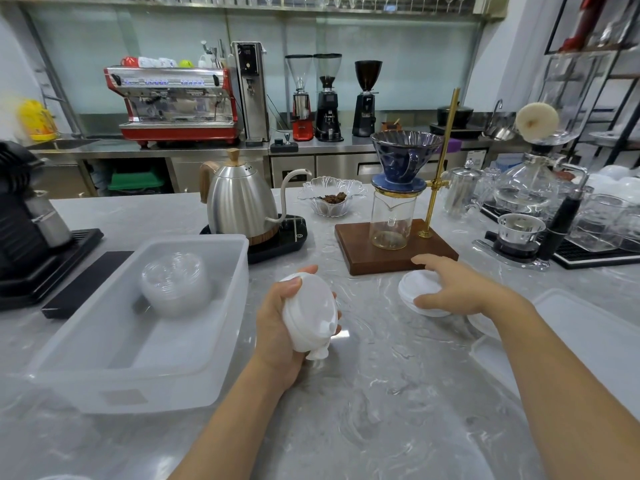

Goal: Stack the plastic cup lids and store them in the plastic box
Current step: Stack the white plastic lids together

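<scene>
My left hand (277, 320) grips a stack of white plastic lids (311, 317), held tilted on edge above the marble counter. My right hand (457, 289) rests over a white lid (414, 289) lying flat on the counter, thumb and fingers spread around its rim. Another white lid (483, 323) shows partly under my right wrist. The translucent plastic box (221, 341) stands at the left, open. Inside it sits a stack of clear lids (175, 282) near the far end.
The box's cover (588, 341) lies at the right. A wooden drip stand (388, 254) with glass server is just behind my right hand. A steel kettle (242, 202) on its base stands behind the box. Glassware crowds the right; a black machine (24, 220) sits at left.
</scene>
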{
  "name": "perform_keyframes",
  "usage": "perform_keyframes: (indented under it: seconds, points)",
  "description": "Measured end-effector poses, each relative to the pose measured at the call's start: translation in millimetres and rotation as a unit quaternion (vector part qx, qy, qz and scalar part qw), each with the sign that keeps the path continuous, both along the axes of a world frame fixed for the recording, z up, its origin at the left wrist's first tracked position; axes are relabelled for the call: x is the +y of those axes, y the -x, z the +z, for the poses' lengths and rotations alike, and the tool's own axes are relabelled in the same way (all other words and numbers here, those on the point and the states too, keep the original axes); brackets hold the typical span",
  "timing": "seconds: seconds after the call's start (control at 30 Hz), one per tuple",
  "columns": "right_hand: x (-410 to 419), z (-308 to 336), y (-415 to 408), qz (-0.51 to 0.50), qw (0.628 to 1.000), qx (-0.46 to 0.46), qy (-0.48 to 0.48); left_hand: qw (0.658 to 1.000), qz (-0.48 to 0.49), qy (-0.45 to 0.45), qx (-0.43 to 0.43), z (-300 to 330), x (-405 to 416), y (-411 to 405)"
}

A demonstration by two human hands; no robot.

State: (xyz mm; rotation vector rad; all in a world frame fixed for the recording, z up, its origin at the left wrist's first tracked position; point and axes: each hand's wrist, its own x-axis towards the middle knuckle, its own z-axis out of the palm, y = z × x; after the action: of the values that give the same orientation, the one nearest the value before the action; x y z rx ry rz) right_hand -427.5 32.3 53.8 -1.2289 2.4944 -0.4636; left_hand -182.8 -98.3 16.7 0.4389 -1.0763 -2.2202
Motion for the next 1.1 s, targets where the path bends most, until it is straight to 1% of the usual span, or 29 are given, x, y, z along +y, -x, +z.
perform_keyframes:
  seconds: [0.1,0.17,0.23,0.3,0.4,0.53,0.7,0.83,0.93,1.1]
  points:
    - [-1,0,-1,-0.002,1.0,0.013,-0.007,1.0,-0.005,0.005,-0.007,-1,0,0]
    - [-2,3,-1,-0.013,1.0,0.023,0.006,1.0,-0.004,0.006,-0.007,-2,0,1]
    - [-3,7,-2,-0.025,0.998,0.038,0.038,1.0,0.001,0.004,-0.006,-3,-1,1]
    - [-4,12,-5,-0.027,0.995,0.018,0.089,1.0,0.004,0.004,-0.006,-5,-2,1]
    - [-6,19,-14,0.041,0.987,-0.022,0.156,1.0,0.004,0.004,-0.005,-6,-3,2]
    - [-16,25,-34,0.12,0.967,-0.066,0.216,1.0,0.009,-0.01,0.008,-9,-5,4]
    - [-29,27,-63,0.181,0.952,-0.11,0.221,1.0,0.029,-0.01,-0.001,-12,-9,4]
    - [-40,22,-87,0.214,0.942,-0.125,0.225,0.999,0.024,0.031,-0.03,-10,-8,3]
    - [-49,15,-102,0.213,0.939,-0.133,0.234,0.997,0.01,0.062,-0.041,-8,-6,3]
    - [-56,6,-114,0.191,0.939,-0.139,0.25,0.999,0.016,0.024,-0.042,-4,-4,1]
